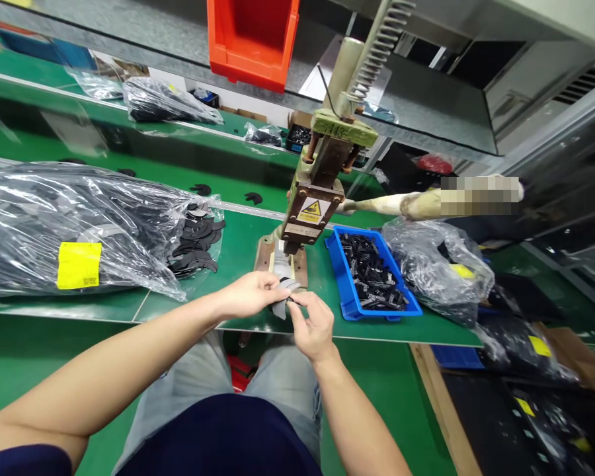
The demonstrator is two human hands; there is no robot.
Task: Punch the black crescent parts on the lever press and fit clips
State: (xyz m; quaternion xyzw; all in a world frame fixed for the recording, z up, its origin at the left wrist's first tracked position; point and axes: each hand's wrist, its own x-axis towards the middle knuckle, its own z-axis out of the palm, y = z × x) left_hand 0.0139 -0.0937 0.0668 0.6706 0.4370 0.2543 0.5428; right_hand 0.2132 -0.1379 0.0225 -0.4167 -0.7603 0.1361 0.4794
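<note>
My left hand [250,292] pinches a curved grey plastic part [279,309] by its upper left side. At the part's right side, the thumb and fingers of my right hand [315,324] close on a small black piece [289,301]; its exact kind is too small to tell. Both hands meet just in front of the metal base [265,254] of a hand-lever press [310,205]. Right of the press, a blue bin [347,307] holds many small black pieces. To the left, similar curved dark parts [198,241] spill from the mouth of a clear plastic bag [79,211].
The press lever [391,205] sticks out to the right above the blue bin. Another clear bag [436,264] lies beyond that bin. A red-orange bin [252,46] hangs overhead at the shelf edge. Behind the press, loose curved parts [253,198] lie on a green strip.
</note>
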